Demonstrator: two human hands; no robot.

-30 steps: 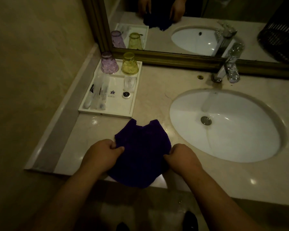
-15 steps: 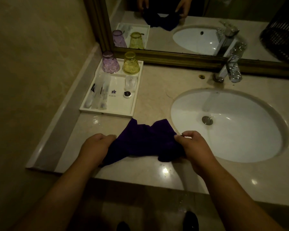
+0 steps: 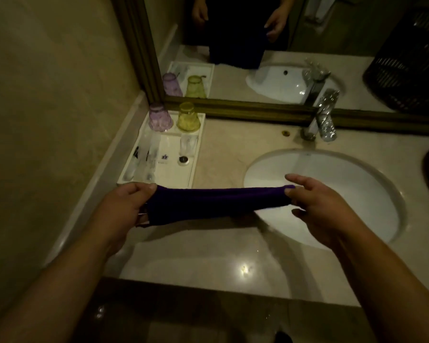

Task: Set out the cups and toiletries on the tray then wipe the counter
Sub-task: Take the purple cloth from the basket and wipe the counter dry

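Head view: hands hold a dark purple cloth (image 3: 216, 203) stretched level between them, raised above the counter (image 3: 228, 149) near its front edge. Left hand (image 3: 124, 209) is curled closed around the cloth's left end, thumb on top. Right hand (image 3: 317, 206) pinches the right end between thumb and a finger, its other fingers spread loose, over the near left rim of the sink (image 3: 332, 194). White tray (image 3: 196, 154) sits in the counter's back left corner, against the wall and just below the mirror (image 3: 282, 45). Purple cup (image 3: 159, 117) and yellow cup (image 3: 188, 118) stand upside down, side by side, at the tray's back edge. Clear wrapped toiletries (image 3: 144, 160) lie along the tray's left side; a clear wrapped item and a small round thing lie toward its right. Tap (image 3: 323, 120) stands at the counter's back edge behind the sink. Mirror reflects the cups, the tray, both hands and the cloth hanging down
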